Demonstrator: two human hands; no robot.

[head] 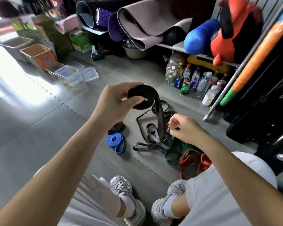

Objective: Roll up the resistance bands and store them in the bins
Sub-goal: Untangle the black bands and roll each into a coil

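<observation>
Black band [160,118] hangs from its half-wound coil [144,90] at frame centre down to the floor [39,128]. The left hand [114,103] grips the coil; the right hand [185,128] pinches a strand below. Best fed taut and flat. The bins [67,75] stand upper left.

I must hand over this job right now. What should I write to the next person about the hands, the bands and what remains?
Left hand grips a half-rolled black band. Right hand seems to pinch its hanging tail.
On the floor: a loosely coiled blue band, a dark roll beside it, and a green band and a red band, both unrolled.
The clear bins stand apart to the left, with no band showing inside.
Left to do: finish this roll, roll the rest, put them all in the bins.
</observation>
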